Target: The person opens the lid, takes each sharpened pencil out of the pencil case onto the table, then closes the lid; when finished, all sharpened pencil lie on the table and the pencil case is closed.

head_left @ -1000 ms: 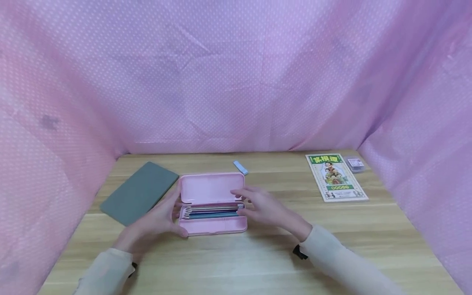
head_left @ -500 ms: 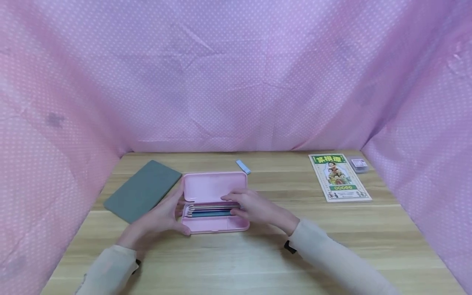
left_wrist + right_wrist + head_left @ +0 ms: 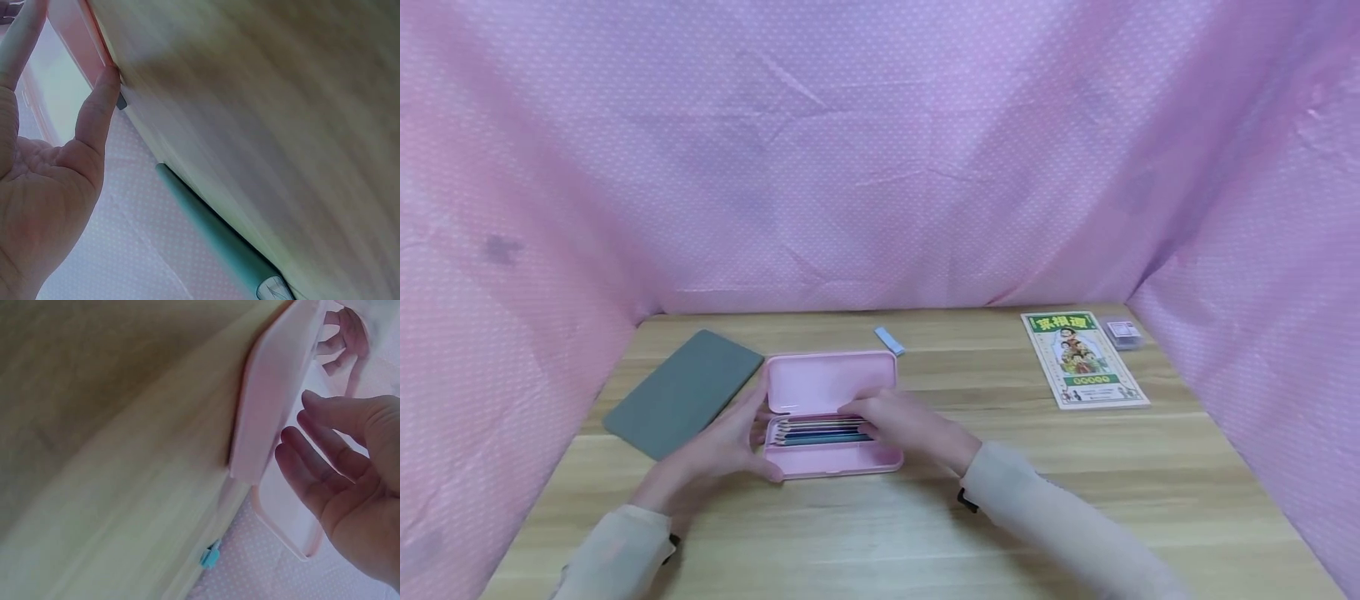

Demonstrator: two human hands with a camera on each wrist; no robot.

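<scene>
An open pink pencil case (image 3: 833,458) lies on the wooden table (image 3: 925,533), its lid (image 3: 831,382) tipped back. Several coloured pencils (image 3: 820,431) lie in its tray. My left hand (image 3: 730,446) grips the case's left end, with the thumb on the front wall and the fingers round the back. In the left wrist view the left hand (image 3: 50,162) has its thumb tip on the case's edge (image 3: 69,37). My right hand (image 3: 898,423) hovers over the right part of the pencils with relaxed fingers and holds nothing. The right wrist view shows the right hand (image 3: 331,456) beside the case (image 3: 269,406).
A grey flat notebook (image 3: 685,392) lies left of the case. A small blue eraser (image 3: 889,340) sits behind the lid. A printed booklet (image 3: 1084,358) and a small box (image 3: 1123,332) lie at the back right. Pink dotted cloth (image 3: 880,167) walls three sides.
My right hand has slid left from the case's right end to over the pencils. The left hand and the case have stayed where they were.
</scene>
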